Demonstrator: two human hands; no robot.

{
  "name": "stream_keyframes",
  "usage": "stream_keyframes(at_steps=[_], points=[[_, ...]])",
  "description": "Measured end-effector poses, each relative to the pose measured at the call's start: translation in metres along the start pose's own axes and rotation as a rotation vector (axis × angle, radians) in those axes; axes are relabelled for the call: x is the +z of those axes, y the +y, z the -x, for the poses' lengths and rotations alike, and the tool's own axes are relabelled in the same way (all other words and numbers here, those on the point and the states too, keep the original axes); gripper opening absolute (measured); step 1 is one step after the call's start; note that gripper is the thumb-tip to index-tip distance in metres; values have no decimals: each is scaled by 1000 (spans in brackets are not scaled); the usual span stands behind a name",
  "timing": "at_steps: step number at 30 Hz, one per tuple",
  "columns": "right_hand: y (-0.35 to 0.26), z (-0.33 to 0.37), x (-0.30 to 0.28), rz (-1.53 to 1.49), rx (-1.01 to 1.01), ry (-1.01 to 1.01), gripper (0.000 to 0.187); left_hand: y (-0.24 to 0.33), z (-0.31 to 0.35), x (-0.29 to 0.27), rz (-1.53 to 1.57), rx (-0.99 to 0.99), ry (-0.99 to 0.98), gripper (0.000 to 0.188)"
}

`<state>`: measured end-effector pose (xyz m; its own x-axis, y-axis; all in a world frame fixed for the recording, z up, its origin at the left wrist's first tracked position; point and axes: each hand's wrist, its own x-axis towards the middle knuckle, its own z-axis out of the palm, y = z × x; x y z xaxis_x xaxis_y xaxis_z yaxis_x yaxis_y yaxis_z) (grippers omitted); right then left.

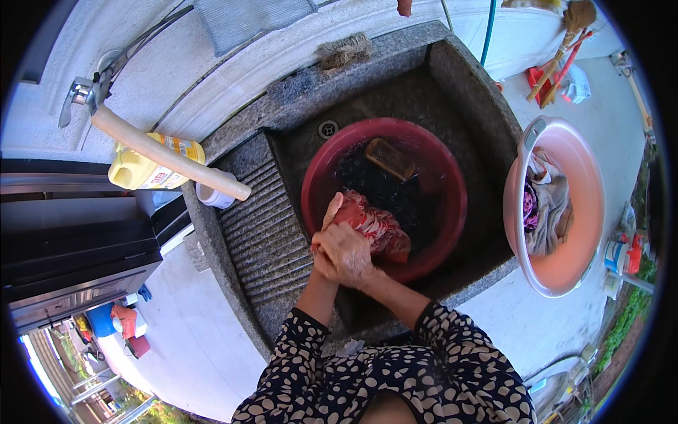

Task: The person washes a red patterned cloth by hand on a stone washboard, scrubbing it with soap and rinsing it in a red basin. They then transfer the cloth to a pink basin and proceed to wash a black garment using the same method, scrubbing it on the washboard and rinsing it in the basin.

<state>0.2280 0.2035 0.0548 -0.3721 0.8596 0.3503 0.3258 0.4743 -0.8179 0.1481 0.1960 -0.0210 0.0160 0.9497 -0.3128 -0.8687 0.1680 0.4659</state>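
A wet, bunched red patterned cloth [374, 230] hangs over the near left part of a dark red round basin [460, 169]. My left hand [328, 220] is closed on the cloth's left end, with its fingers partly covered. Folded across it, my right hand [347, 254] is also closed at the edge of the cloth; its fingertips are hidden. Dark water [353, 173] fills the basin, and a brown block-like thing, perhaps a brush or soap bar [390, 158], lies at its far side.
The basin stands in a grey stone sink [473, 78] with a ridged washboard [258, 212] at left. A pale hose [169, 155] crosses a yellow jug [131, 168] and a white tub [215, 196]. At right, a pink-white basin [558, 268] holds clothes [547, 212].
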Motion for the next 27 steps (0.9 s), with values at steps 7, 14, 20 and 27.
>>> stream_keyframes(at_steps=[7, 14, 20, 27], points=[[81, -41, -1, 252, 287, 78, 32, -12, -18, 2, 55, -345, 97, 42], [41, 9, 73, 615, 287, -31, 39, -28, -16, -60, 198, 60, -219, 41], [140, -27, -31, 156, 428, 183, 17, 6, -7, 32, -71, -160, 427, 38], [167, 5, -32, 474, 317, 296, 37, -2, -40, -23, -1170, 471, 547, 44]])
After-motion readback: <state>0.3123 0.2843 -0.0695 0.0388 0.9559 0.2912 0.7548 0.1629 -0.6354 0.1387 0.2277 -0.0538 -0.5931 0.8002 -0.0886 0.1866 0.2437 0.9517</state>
